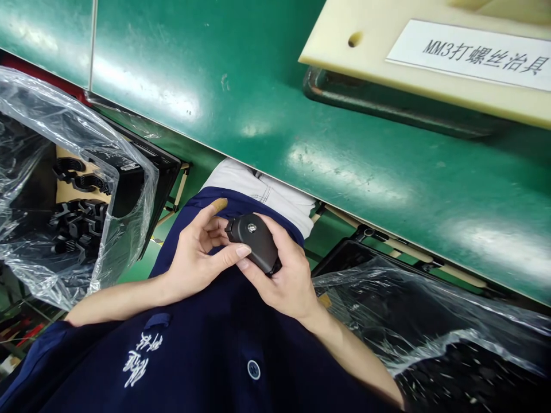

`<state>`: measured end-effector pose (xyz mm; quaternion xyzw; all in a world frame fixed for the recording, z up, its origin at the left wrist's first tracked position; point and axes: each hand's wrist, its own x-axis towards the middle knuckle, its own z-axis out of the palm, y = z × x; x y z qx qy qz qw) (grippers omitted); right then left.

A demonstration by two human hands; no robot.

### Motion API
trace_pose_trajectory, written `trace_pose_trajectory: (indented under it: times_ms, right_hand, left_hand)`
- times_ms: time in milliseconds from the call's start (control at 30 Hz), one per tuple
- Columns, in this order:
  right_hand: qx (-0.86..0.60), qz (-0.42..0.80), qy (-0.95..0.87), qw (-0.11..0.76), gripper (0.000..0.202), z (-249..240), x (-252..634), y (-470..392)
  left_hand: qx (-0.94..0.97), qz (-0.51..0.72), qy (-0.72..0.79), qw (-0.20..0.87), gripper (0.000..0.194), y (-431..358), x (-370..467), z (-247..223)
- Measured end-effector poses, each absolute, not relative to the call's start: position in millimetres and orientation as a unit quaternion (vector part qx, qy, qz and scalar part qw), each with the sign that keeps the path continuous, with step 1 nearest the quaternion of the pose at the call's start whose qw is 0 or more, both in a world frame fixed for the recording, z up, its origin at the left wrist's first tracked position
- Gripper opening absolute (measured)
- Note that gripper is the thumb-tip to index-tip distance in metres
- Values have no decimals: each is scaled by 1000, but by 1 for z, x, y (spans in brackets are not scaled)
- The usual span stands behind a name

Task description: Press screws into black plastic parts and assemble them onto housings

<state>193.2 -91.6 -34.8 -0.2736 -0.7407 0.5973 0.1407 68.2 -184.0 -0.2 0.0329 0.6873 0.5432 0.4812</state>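
A black rounded plastic housing (255,238) with a small silver emblem is held in front of my waist, below the table edge. My right hand (288,269) grips its right side, thumb on the near edge and fingers around the far edge. From the left, my left hand (200,246) holds it too, with the thumb pressed on its near edge and the middle fingers at its notched left end. The left index finger stands away from it and has a tan covering on its tip. The housing's underside is hidden.
A green table (241,109) spans the view ahead. On it, at the upper right, a cream fixture plate (327,40) with a printed label overhangs a dark metal base. At left, a plastic-lined bin (133,189) holds black clip-like parts (81,223); another plastic-lined bin (387,304) is at right.
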Motion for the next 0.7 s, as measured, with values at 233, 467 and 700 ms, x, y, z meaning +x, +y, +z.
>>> trace_pose_trajectory:
  times_ms: [233, 467, 700]
  right_hand:
    - [-275, 627, -715, 139, 49, -33, 195, -89]
    - [-277, 637, -708, 131, 48, -33, 196, -88]
    - [-279, 627, -716, 126, 48, -34, 197, -88]
  left_hand:
    - [68, 518, 695, 493, 61, -189, 67, 1]
    - [80, 496, 700, 507, 59, -190, 68, 2]
    - [77, 492, 701, 511, 57, -188, 68, 5]
